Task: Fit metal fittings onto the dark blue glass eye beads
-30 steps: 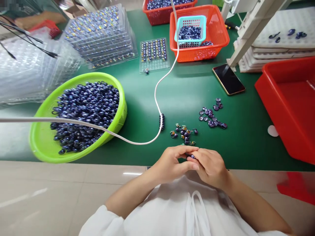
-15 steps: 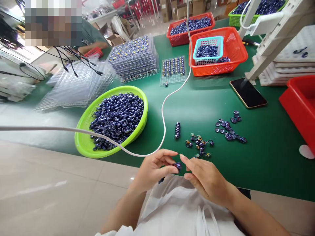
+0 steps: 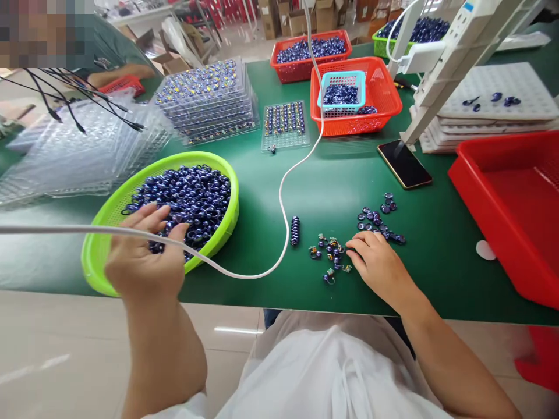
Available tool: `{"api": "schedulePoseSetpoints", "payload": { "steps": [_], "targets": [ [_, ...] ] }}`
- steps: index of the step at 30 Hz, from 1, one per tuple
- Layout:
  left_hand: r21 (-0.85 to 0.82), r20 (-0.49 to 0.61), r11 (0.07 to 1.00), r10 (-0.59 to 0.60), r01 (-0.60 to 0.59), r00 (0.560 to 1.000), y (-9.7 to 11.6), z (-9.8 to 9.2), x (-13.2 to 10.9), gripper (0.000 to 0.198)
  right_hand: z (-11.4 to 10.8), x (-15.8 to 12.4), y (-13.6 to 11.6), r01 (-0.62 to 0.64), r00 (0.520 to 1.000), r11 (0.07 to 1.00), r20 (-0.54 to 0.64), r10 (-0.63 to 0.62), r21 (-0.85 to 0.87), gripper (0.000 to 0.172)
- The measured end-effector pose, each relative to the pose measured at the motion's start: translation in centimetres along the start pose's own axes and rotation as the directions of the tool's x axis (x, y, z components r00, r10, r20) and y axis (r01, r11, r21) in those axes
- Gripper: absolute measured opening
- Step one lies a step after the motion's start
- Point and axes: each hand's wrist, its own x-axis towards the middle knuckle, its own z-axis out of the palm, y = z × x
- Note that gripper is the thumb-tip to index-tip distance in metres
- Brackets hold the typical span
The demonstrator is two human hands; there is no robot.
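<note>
My left hand (image 3: 146,253) is over the lime green basket (image 3: 234,203), its fingers spread above the heap of shiny dark blue ring-shaped parts (image 3: 196,192). No part shows in its grip. My right hand (image 3: 378,262) hovers at the right edge of a small pile of parts with coloured bits and thin wires (image 3: 334,250). Its fingers are bent, the thumb a little apart, with nothing visible between them. Left of that pile lies a short row of dark blue rings (image 3: 295,231). Behind my right hand are loose dark blue round pieces (image 3: 371,216).
A white cable (image 3: 282,192) crosses the table and passes in front of my left hand. Behind are stacked clear trays (image 3: 209,110), a partly filled tray (image 3: 283,139) and orange-red baskets (image 3: 378,110). A phone (image 3: 405,164) and a red bin (image 3: 484,203) are on the right.
My hands have moved apart. The left went from the table's front edge to the green basket; the right moved forward to the small pile. The dark part held by my left fingers is no longer seen there.
</note>
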Motion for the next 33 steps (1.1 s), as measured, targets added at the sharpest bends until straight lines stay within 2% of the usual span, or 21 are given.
{"api": "schedulePoseSetpoints", "payload": {
  "steps": [3, 5, 8, 11, 12, 14, 16, 19, 22, 24, 26, 30, 33],
  "targets": [
    [0.040, 0.032, 0.986, 0.159, -0.160, 0.987, 1.9, 1.4, -1.8, 0.042, -0.6, -0.6, -0.4, -0.050, 0.998, 0.992, -0.030, 0.054, 0.115, 0.015],
    [-0.022, 0.089, 0.981, 0.192, -0.191, 0.977, 3.9, 2.2, -3.8, 0.032, -1.4, -1.2, -0.8, -0.129, 0.988, 0.962, -0.052, 0.146, 0.242, 0.013],
    [-0.245, 0.240, 0.960, 0.194, -0.134, 0.951, 7.2, 3.3, -7.1, 0.022, -2.5, -2.4, -1.4, -0.308, 0.944, 0.853, 0.024, 0.328, 0.421, 0.012],
    [-0.500, 0.470, 0.865, 0.224, 0.049, 0.854, 10.2, 4.4, -10.3, 0.025, -2.6, -3.3, -2.1, -0.426, 0.887, 0.650, 0.151, 0.436, 0.629, 0.015],
    [-0.565, 0.515, 0.819, 0.249, 0.106, 0.820, 11.1, 4.8, -11.2, 0.030, -2.5, -3.6, -2.3, -0.442, 0.873, 0.574, 0.185, 0.451, 0.689, 0.017],
    [-0.664, 0.543, 0.730, 0.322, 0.161, 0.775, 12.6, 5.7, -12.6, 0.039, -2.1, -3.9, -2.9, -0.463, 0.851, 0.458, 0.236, 0.469, 0.759, 0.018],
    [-0.736, 0.515, 0.656, 0.380, 0.168, 0.769, 13.8, 6.7, -13.4, 0.032, -1.9, -4.0, -3.4, -0.476, 0.835, 0.408, 0.254, 0.489, 0.779, 0.017],
    [-0.777, 0.500, 0.589, 0.365, 0.221, 0.786, 14.8, 7.8, -13.7, 0.021, -1.9, -4.3, -4.0, -0.506, 0.811, 0.382, 0.276, 0.516, 0.773, 0.017],
    [-0.758, 0.580, 0.547, 0.315, 0.356, 0.751, 15.3, 8.1, -13.5, 0.017, -1.8, -4.9, -4.0, -0.521, 0.796, 0.368, 0.283, 0.536, 0.770, 0.015],
    [-0.742, 0.628, 0.511, 0.302, 0.435, 0.717, 15.4, 8.1, -13.4, 0.017, -1.8, -5.3, -3.7, -0.502, 0.810, 0.387, 0.265, 0.523, 0.773, 0.013],
    [-0.732, 0.645, 0.498, 0.290, 0.464, 0.707, 15.6, 8.1, -13.4, 0.019, -1.7, -5.6, -3.5, -0.475, 0.839, 0.443, 0.240, 0.489, 0.760, 0.010],
    [-0.746, 0.593, 0.557, 0.303, 0.366, 0.746, 15.8, 8.0, -13.7, 0.035, -2.0, -5.2, -3.3, -0.425, 0.892, 0.572, 0.217, 0.396, 0.702, 0.030],
    [-0.783, 0.523, 0.565, 0.369, 0.261, 0.768, 15.9, 8.0, -13.9, 0.046, -2.2, -4.4, -3.5, -0.400, 0.912, 0.572, 0.248, 0.326, 0.717, 0.023]
  ]
}}
